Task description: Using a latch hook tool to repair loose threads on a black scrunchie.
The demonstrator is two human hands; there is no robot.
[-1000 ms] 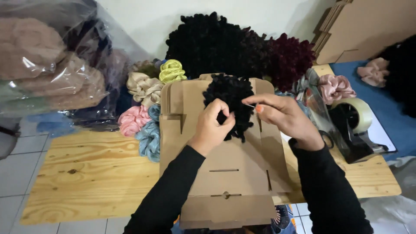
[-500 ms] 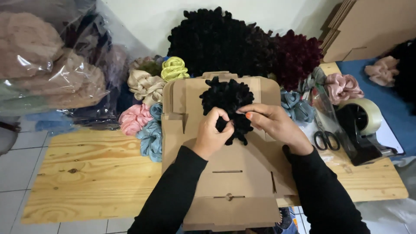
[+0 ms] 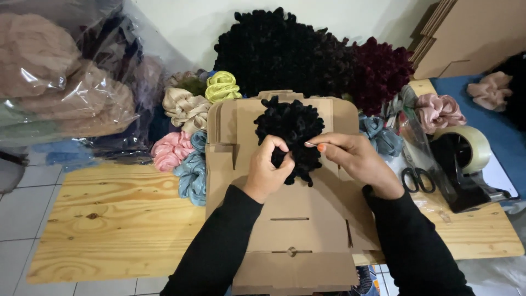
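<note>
We've got the black scrunchie (image 3: 290,134) sitting on top of the flat cardboard box (image 3: 290,230), which lies on the wood table (image 3: 109,219), prob so there's a firm backing under it. Left hand (image 3: 268,170) is curled, pinching its lower edge; right hand (image 3: 356,161) grips the right side w/ fingertips. Big clear plastic bags (image 3: 60,87) of tan stuff sit far left, brown flat cartons (image 3: 471,38) stacked top right. Tape dispenser (image 3: 466,159) + scissors (image 3: 419,178) on the right, within reach.
</note>
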